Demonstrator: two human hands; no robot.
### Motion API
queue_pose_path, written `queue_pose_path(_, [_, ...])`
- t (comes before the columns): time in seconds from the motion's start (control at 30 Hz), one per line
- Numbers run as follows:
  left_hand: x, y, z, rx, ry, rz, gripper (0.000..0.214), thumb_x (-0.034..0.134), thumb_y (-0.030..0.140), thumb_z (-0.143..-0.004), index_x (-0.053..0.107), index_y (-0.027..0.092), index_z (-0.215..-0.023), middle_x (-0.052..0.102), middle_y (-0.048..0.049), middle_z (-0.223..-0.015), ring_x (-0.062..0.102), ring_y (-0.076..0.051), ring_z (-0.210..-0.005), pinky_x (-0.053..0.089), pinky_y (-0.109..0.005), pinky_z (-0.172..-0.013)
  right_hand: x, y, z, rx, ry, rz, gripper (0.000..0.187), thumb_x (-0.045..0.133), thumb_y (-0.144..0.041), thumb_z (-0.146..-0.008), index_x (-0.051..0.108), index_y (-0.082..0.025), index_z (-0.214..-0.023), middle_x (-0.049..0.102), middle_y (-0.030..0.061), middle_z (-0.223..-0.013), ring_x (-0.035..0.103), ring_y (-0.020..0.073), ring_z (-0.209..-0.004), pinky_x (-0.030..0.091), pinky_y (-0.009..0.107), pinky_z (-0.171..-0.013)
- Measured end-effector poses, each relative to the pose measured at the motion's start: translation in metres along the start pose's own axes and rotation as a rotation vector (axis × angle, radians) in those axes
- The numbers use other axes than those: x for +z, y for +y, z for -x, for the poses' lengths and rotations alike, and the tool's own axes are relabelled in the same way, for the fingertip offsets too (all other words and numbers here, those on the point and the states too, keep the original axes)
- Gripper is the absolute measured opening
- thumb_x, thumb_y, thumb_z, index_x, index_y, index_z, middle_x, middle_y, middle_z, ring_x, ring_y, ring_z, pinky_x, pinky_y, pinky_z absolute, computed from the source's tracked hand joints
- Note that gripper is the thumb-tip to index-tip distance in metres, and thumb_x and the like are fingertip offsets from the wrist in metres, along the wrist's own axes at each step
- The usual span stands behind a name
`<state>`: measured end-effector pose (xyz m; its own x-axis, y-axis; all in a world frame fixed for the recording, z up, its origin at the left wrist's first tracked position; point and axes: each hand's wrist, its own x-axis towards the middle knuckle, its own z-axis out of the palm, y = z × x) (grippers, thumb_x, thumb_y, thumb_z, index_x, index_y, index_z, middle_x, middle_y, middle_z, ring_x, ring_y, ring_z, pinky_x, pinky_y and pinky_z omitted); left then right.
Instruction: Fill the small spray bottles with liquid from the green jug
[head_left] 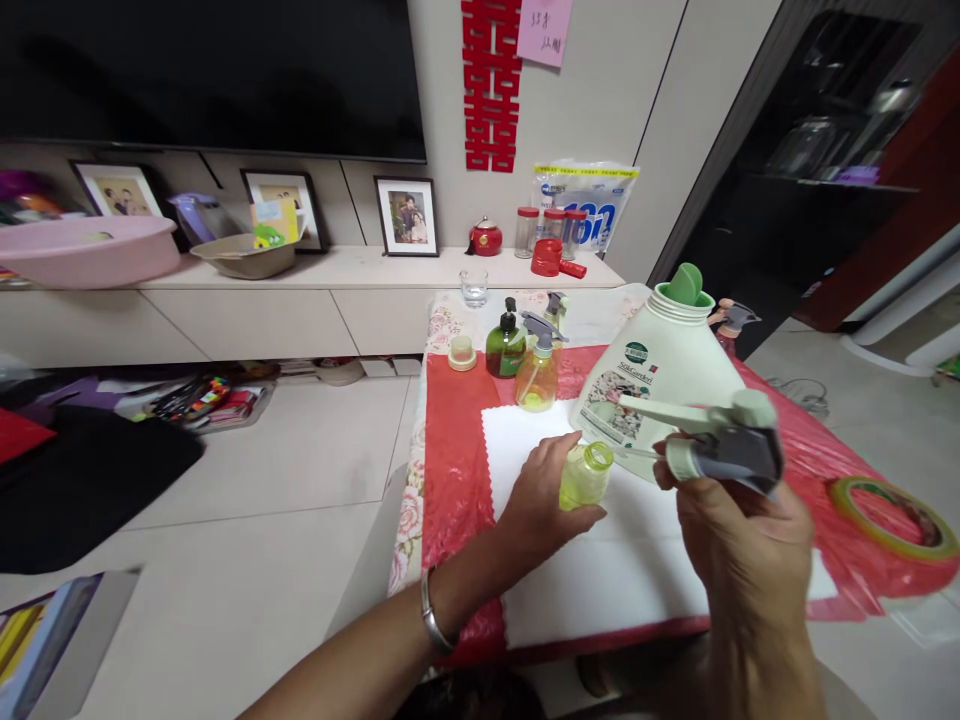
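Observation:
My left hand (534,492) is wrapped round a small translucent yellow-green bottle (582,482), which is tilted with its open neck to the right. In my right hand (750,545) is a grey and pale-green trigger sprayer head (731,455), slightly blurred. Its thin tube points left at the bottle's mouth; whether the tip is inside I cannot tell. Just behind stands a large pale-green jug (664,345) with a green piece (686,284) in its opening. A yellow spray bottle (538,380) and a dark green pump bottle (505,350) stand farther back.
A white cloth (540,590) lies over red plastic sheeting (457,430) on the table. Around it are a cream cap (462,352), a clear glass (473,288), another sprayer (737,320) and a tape roll (892,480) at right. Behind runs a low cabinet (262,310) with framed photos.

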<state>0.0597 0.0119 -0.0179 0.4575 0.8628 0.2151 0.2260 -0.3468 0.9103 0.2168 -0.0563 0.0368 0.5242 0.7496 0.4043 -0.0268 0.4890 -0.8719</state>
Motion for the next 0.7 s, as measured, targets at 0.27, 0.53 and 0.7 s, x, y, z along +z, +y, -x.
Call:
queue_pose_path(0.27, [0.001,-0.002,0.001,0.052,-0.008,0.002,0.084,0.083,0.020,-0.065,0.044,0.017,-0.139,0.054,-0.0159,-0.138,0.049,-0.034,-0.131,0.037,-0.051,-0.116,0.003,0.037,-0.005,0.146,-0.245,0.091,0.037,0.078,-0.027,-0.083,0.070,-0.024,-0.119,0.067,0.0058,-0.118,0.063,0.0193,-0.110,0.050,0.035,-0.102])
queue_pose_path(0.53, [0.001,-0.004,0.001,0.071,0.008,-0.012,0.080,0.083,0.024,-0.067,0.044,0.019,-0.137,0.055,-0.0146,-0.137,0.050,-0.034,-0.131,0.039,-0.054,-0.114,0.004,0.044,-0.008,0.150,-0.356,0.173,0.038,0.078,-0.030,-0.084,0.070,-0.029,-0.121,0.065,0.0031,-0.124,0.062,0.0194,-0.111,0.050,0.030,-0.097])
queue_pose_path(0.7, [0.004,-0.003,0.003,0.050,-0.002,-0.063,0.086,0.080,0.028,-0.072,0.036,0.018,-0.145,0.050,-0.0180,-0.143,0.044,-0.037,-0.137,0.033,-0.058,-0.118,0.008,0.042,-0.009,0.059,-0.346,0.266,0.032,0.075,-0.032,-0.087,0.070,-0.031,-0.118,0.067,0.0004,-0.118,0.063,0.0164,-0.106,0.049,0.027,-0.093])
